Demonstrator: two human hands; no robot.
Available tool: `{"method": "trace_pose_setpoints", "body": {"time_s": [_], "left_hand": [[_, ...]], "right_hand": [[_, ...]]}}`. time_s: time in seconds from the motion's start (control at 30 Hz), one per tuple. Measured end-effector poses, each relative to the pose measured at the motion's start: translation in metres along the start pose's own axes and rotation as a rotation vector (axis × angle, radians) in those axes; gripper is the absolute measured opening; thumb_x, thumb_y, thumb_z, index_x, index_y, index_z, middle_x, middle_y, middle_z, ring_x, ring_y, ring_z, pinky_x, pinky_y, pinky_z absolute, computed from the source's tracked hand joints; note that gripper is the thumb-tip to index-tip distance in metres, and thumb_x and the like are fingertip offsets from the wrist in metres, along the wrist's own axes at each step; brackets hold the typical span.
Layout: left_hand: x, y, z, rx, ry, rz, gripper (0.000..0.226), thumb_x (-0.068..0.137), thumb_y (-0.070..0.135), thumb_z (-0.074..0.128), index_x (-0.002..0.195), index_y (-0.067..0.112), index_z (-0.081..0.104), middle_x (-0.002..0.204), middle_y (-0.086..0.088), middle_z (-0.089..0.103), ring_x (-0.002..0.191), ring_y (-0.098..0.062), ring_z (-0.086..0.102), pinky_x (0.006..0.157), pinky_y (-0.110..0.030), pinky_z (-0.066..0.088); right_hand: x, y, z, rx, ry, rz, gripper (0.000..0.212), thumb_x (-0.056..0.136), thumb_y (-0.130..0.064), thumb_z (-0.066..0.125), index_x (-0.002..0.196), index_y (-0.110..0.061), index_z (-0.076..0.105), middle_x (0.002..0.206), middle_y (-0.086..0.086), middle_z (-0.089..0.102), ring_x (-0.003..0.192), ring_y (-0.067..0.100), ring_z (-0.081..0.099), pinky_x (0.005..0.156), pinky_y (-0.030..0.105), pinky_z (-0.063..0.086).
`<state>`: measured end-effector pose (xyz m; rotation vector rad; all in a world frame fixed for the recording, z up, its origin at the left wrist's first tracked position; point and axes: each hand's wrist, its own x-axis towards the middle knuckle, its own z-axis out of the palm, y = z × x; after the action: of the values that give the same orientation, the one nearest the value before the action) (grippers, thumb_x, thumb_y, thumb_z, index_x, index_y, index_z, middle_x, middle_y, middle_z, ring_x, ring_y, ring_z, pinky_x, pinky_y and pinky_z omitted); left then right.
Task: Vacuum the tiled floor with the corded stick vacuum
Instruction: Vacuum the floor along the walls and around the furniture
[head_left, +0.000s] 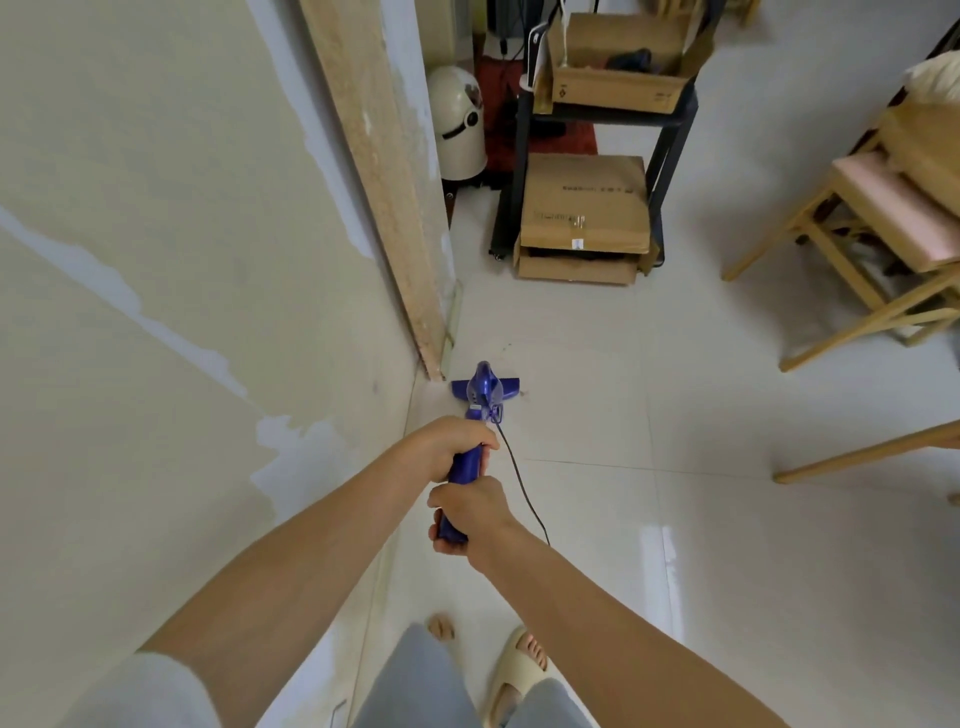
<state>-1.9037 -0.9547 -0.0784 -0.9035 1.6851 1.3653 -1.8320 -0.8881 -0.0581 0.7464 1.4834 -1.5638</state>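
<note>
Stick vacuum (470, 457): blue, corded; seen almost end-on down its shaft, at the middle of the view.
Floor head (488, 391): flat on the tiled floor (727, 519), just beside the wall's foot at 12 o'clock from the hands.
Left hand (451, 448): clenched round the handle, the upper grasp.
Right hand (470, 514): wrapped round the handle's end, just below the left; the two nearly touch.
Power cord (522, 483): dark; leaves the body and trails toward 5 o'clock, passing beside the right forearm.
Wooden plank (382, 171): leans against the wall, its lower end just beside the floor head at 11 o'clock.
Debris: small dark specks on the tile at 1 o'clock of the head.
Cardboard boxes (584, 218): on a black rack at 12 o'clock, well apart.
Wooden chair (878, 234): at 2 o'clock.
Feet: a beige slipper (511, 675) at 6 o'clock.
Risk, plank: a push forward-left could knock its foot and send it sliding down.
Risk, cord: slack lies near the feet; a step back could snag it or the head could run over it.
</note>
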Motion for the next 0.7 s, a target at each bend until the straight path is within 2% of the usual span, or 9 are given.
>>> {"method": "trace_pose_setpoints", "body": {"time_s": [0.13, 0.3, 0.47, 0.6, 0.7], "left_hand": [[0.022, 0.019, -0.008, 0.026, -0.008, 0.002, 0.020, 0.089, 0.007, 0.058, 0.071, 0.005, 0.051, 0.059, -0.007, 0.053, 0.046, -0.014, 0.051, 0.040, -0.019, 0.045], [0.059, 0.047, -0.022, 0.022, -0.021, 0.049, 0.020, 0.087, 0.005, 0.058, 0.068, 0.003, 0.053, 0.060, -0.011, 0.053, 0.053, -0.019, 0.050, 0.055, -0.029, 0.046], [0.098, 0.091, -0.040, 0.048, -0.022, 0.091, 0.015, 0.087, 0.003, 0.057, 0.072, 0.002, 0.052, 0.060, -0.010, 0.054, 0.051, -0.018, 0.051, 0.046, -0.026, 0.046], [0.125, 0.130, -0.065, 0.072, -0.022, 0.132, 0.019, 0.086, 0.004, 0.057, 0.068, 0.002, 0.053, 0.058, -0.010, 0.053, 0.050, -0.019, 0.051, 0.049, -0.026, 0.046], [0.144, 0.151, -0.080, 0.061, -0.020, 0.147, 0.018, 0.087, 0.004, 0.057, 0.069, 0.002, 0.053, 0.057, -0.010, 0.053, 0.049, -0.018, 0.050, 0.044, -0.024, 0.045]], "right_hand": [[0.023, -0.017, 0.006, -0.005, 0.040, 0.004, 0.013, 0.085, 0.003, 0.051, 0.094, -0.006, 0.047, 0.065, 0.007, 0.048, 0.046, 0.017, 0.050, 0.042, 0.024, 0.043], [0.057, -0.050, 0.008, -0.011, 0.073, 0.023, 0.014, 0.085, 0.003, 0.052, 0.091, -0.009, 0.046, 0.064, 0.007, 0.049, 0.046, 0.016, 0.050, 0.044, 0.024, 0.045], [0.096, -0.097, 0.014, -0.036, 0.110, 0.044, 0.016, 0.086, 0.002, 0.054, 0.095, -0.008, 0.046, 0.066, 0.007, 0.051, 0.047, 0.016, 0.051, 0.045, 0.025, 0.047], [0.127, -0.139, 0.025, -0.047, 0.099, 0.045, 0.017, 0.087, 0.001, 0.054, 0.100, -0.006, 0.047, 0.068, 0.007, 0.051, 0.048, 0.016, 0.052, 0.049, 0.027, 0.050], [0.150, -0.163, 0.031, -0.055, 0.097, 0.035, 0.017, 0.087, 0.001, 0.054, 0.100, -0.006, 0.047, 0.069, 0.008, 0.051, 0.049, 0.018, 0.052, 0.051, 0.028, 0.051]]}}
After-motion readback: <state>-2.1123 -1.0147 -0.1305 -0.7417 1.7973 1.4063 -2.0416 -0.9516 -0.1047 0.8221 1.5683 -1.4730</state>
